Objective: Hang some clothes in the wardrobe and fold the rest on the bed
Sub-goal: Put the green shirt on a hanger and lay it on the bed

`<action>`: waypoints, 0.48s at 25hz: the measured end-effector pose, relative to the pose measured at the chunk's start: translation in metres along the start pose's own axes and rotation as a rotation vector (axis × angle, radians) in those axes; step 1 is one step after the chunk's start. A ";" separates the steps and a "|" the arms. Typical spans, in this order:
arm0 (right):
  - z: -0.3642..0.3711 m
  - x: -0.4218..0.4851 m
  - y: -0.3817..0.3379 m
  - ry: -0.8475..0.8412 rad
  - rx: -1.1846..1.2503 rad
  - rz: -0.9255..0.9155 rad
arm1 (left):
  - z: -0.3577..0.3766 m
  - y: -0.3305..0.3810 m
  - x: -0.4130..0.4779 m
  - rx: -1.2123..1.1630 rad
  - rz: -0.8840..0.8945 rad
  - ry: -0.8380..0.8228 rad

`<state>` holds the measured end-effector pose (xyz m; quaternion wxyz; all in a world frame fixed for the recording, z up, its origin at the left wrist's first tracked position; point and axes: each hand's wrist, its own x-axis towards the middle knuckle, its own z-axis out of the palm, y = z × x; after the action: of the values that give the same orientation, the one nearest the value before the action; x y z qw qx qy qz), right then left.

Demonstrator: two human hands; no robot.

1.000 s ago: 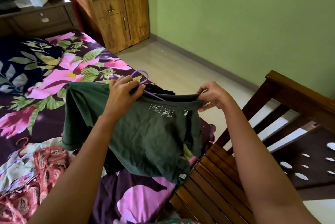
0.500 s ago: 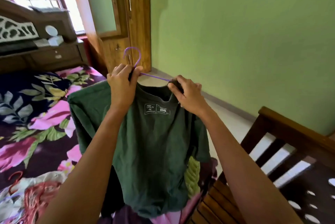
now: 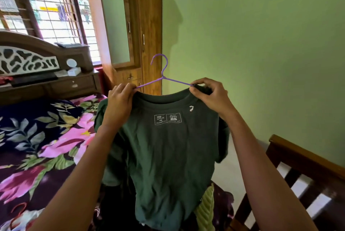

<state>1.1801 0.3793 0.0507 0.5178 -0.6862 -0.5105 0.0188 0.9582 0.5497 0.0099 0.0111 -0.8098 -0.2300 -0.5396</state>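
A dark green T-shirt (image 3: pixel 168 152) hangs upright in front of me on a purple wire hanger (image 3: pixel 162 73), its printed neck label facing me. My left hand (image 3: pixel 119 101) grips the shirt's left shoulder together with the hanger's left arm. My right hand (image 3: pixel 209 96) pinches the collar and right shoulder at the hanger's right arm. The hook stands free above the collar. Behind the shirt stands the wooden wardrobe (image 3: pixel 149 31), doors closed. The bed (image 3: pixel 46 137) with its floral cover lies to the left and below.
More clothes with a red hanger (image 3: pixel 17 212) lie at the bed's lower left. The wooden headboard with shelf (image 3: pixel 37 62) sits under a barred window. A dark wooden footboard (image 3: pixel 291 180) rises at the lower right. Pale floor runs along the green wall toward the wardrobe.
Both hands have lifted the shirt higher off the bed, and it now hangs straight. My right hand moved from the collar out to the right shoulder. The view tilted up.
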 end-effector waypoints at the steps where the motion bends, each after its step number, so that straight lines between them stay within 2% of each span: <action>1: 0.000 0.001 -0.001 0.016 -0.113 0.003 | 0.000 0.004 0.002 -0.001 -0.005 0.002; 4: 0.008 -0.001 -0.011 0.035 -0.406 -0.138 | -0.002 0.019 0.006 0.014 -0.034 0.023; 9: 0.032 -0.005 -0.023 0.158 -0.395 -0.351 | -0.012 0.024 0.005 0.005 -0.021 0.012; 12: 0.033 -0.007 -0.028 0.240 -0.461 -0.386 | -0.026 0.019 0.003 0.038 -0.019 0.056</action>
<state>1.1400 0.3956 0.0523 0.3991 -0.6734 -0.5573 -0.2769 0.9439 0.5263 0.0277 0.0278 -0.7919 -0.2475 -0.5576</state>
